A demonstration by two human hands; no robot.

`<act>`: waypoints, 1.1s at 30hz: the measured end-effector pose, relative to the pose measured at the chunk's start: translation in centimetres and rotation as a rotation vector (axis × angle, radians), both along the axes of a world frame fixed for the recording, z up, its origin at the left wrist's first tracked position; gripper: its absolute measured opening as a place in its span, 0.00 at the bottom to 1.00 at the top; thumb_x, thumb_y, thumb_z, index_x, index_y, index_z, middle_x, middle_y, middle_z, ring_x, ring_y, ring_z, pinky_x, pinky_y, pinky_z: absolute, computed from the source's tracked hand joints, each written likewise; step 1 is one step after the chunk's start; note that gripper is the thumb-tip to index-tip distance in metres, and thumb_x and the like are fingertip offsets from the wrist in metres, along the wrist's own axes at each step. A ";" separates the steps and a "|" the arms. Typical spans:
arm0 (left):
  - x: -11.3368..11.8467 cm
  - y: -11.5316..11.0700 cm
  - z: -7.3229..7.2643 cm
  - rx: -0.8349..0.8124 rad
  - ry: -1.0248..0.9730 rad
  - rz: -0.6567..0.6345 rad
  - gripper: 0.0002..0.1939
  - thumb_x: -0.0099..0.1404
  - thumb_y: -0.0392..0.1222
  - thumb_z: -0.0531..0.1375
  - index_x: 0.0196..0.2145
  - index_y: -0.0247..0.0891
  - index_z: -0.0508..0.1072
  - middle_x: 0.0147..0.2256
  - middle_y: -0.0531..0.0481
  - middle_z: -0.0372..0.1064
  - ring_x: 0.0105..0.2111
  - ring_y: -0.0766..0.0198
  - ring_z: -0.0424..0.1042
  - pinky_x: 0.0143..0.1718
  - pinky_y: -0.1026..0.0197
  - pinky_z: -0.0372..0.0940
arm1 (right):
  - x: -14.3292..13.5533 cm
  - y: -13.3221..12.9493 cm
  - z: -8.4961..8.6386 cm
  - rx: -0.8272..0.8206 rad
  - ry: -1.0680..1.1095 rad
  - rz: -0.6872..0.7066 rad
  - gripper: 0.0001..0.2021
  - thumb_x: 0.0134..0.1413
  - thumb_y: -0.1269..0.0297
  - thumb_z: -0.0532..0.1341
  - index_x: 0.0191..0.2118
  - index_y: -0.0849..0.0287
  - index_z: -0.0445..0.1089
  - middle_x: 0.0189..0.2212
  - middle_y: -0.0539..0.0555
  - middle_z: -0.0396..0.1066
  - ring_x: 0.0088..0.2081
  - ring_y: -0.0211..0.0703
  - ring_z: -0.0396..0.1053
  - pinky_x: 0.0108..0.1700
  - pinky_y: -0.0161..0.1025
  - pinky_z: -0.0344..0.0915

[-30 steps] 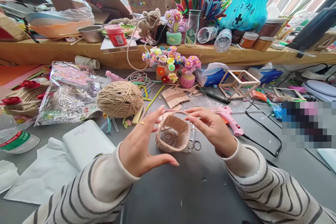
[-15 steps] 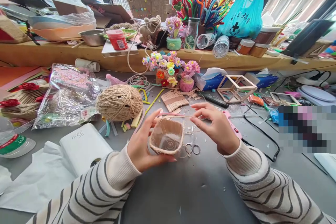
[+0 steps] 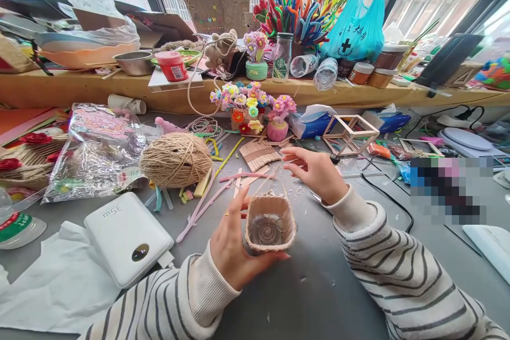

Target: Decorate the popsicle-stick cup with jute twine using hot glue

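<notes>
The left grip (image 3: 233, 247), in the lower middle of the frame, is curved around a small basket (image 3: 273, 247), thumb along its near side and fingers at its left; the basket's open mouth faces the person. The right grip (image 3: 316, 172) hovers above and right of the basket, apart from it, fingers loosely bent away from the thumb, with nothing I can make out between them. A white power bank (image 3: 123, 234) lies on the counter (image 3: 319, 281) at left. Beyond, left of centre, sits a ball of twine (image 3: 176, 159). Farther back, at upper right, a blue bag (image 3: 354, 32) rests on the shelf (image 3: 167, 100).
</notes>
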State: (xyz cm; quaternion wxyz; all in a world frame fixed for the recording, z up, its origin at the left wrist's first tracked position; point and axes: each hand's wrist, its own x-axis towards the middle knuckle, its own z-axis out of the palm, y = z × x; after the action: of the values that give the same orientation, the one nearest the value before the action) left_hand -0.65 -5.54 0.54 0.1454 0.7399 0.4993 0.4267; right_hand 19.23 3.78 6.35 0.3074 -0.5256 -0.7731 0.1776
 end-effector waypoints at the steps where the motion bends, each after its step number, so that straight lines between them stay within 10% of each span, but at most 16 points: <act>1: -0.1 0.0 -0.1 0.005 -0.010 -0.015 0.56 0.45 0.69 0.62 0.63 0.41 0.45 0.46 0.38 0.68 0.40 0.48 0.74 0.40 0.46 0.71 | 0.2 -0.2 -0.2 -0.033 0.005 0.019 0.18 0.54 0.72 0.58 0.51 0.60 0.66 0.41 0.55 0.76 0.39 0.38 0.75 0.40 0.34 0.71; 6: -1.3 -0.3 -0.3 -0.102 -0.107 -0.140 0.54 0.46 0.65 0.64 0.63 0.46 0.44 0.50 0.39 0.66 0.49 0.47 0.69 0.51 0.43 0.64 | 2.0 -1.1 0.1 -0.180 -0.091 0.053 0.16 0.53 0.69 0.58 0.49 0.59 0.67 0.46 0.54 0.74 0.44 0.38 0.74 0.41 0.32 0.71; 13: -2.8 0.1 -0.1 -0.253 -0.247 -0.350 0.45 0.55 0.42 0.64 0.64 0.51 0.42 0.54 0.45 0.63 0.56 0.51 0.63 0.58 0.47 0.58 | 6.5 -1.0 1.6 -0.322 -0.499 -0.241 0.21 0.53 0.47 0.56 0.24 0.59 0.73 0.25 0.58 0.75 0.29 0.47 0.72 0.29 0.39 0.63; 20: -2.9 0.5 -1.1 -0.340 -0.213 -0.350 0.49 0.52 0.41 0.66 0.64 0.46 0.42 0.55 0.38 0.64 0.54 0.45 0.65 0.57 0.39 0.58 | 7.7 -0.8 -1.0 -0.364 -0.741 -0.378 0.22 0.46 0.50 0.61 0.10 0.57 0.62 0.10 0.53 0.62 0.20 0.45 0.67 0.23 0.37 0.55; 27: -2.2 1.6 -0.9 -0.112 -0.151 -0.314 0.49 0.53 0.44 0.66 0.64 0.47 0.41 0.52 0.39 0.67 0.52 0.50 0.69 0.53 0.43 0.65 | 6.7 -0.7 -2.7 -0.301 -0.766 -0.434 0.16 0.48 0.55 0.60 0.16 0.57 0.68 0.16 0.57 0.70 0.23 0.46 0.71 0.22 0.36 0.56; 33: -1.5 2.9 -1.3 0.209 0.011 -0.273 0.43 0.58 0.50 0.62 0.64 0.43 0.44 0.52 0.36 0.66 0.51 0.50 0.69 0.50 0.46 0.68 | 8.8 -0.3 -0.9 -0.292 -0.720 -0.501 0.13 0.44 0.56 0.58 0.21 0.59 0.72 0.22 0.60 0.73 0.27 0.51 0.73 0.23 0.38 0.57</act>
State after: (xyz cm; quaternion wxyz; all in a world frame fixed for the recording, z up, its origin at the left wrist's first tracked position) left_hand -2.16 -2.62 -0.77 0.1214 0.8142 0.3479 0.4486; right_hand 28.07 3.46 5.42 -0.0245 -0.7622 -0.6468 0.0110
